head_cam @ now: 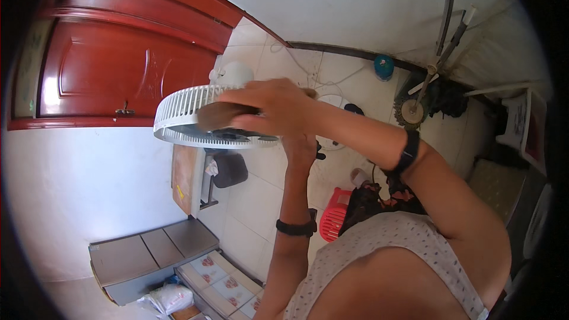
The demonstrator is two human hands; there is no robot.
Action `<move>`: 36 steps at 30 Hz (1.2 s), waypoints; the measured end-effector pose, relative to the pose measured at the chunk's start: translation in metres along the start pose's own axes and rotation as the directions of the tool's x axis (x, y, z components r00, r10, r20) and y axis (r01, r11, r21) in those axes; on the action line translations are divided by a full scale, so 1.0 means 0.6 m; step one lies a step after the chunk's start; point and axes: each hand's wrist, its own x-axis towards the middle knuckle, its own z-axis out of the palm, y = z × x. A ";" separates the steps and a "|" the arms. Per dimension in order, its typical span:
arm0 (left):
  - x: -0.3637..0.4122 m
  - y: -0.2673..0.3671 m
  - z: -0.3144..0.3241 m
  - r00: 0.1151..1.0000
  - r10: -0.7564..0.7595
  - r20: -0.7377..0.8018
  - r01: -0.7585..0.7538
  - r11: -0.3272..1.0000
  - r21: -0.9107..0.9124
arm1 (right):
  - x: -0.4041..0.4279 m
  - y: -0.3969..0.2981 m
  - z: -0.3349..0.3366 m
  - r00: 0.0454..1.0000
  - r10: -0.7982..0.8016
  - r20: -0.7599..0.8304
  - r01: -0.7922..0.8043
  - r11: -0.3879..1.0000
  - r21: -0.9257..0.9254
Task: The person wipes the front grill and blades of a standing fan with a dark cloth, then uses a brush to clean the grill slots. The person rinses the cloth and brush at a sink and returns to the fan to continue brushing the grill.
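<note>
A white electric fan's cage is in front of me, with its slatted rim up and dark blades showing along the lower opening. Its white motor housing sits behind the cage. My right hand reaches across the rim, blurred, with a brown cloth-like piece between its fingers and thumb; the piece lies against the cage. Just below it, my left hand is at the right end of the cage, its fingers mostly hidden behind the right hand. Whether it grips the fan cannot be seen.
A white round base rests on the tiled floor beyond my arms. Near my legs is a red plastic stool. A dark bin stands by a wooden table. A blue-green container sits by the wall; a red door is at left.
</note>
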 end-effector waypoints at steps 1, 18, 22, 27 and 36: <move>0.002 0.001 -0.003 0.997 -0.054 0.060 0.053 0.998 0.015 | 0.033 -0.008 -0.001 0.994 0.074 0.087 -0.070 0.997 -0.042; -0.015 -0.018 0.015 0.995 -0.098 0.010 0.095 0.982 0.163 | 0.023 -0.019 -0.058 0.969 0.064 0.237 -0.036 0.992 -0.118; -0.011 -0.011 0.019 0.994 -0.111 0.010 0.107 0.975 0.192 | 0.221 -0.106 -0.001 0.814 0.125 0.567 0.113 0.924 -0.366; -0.004 -0.001 0.012 0.997 -0.068 0.027 0.061 0.977 0.203 | 0.371 -0.179 0.139 0.661 0.267 0.702 0.215 0.828 -0.517; -0.014 0.010 -0.004 0.998 -0.057 0.014 0.051 0.956 0.290 | 0.207 -0.118 0.028 0.842 0.088 0.532 0.143 0.915 -0.378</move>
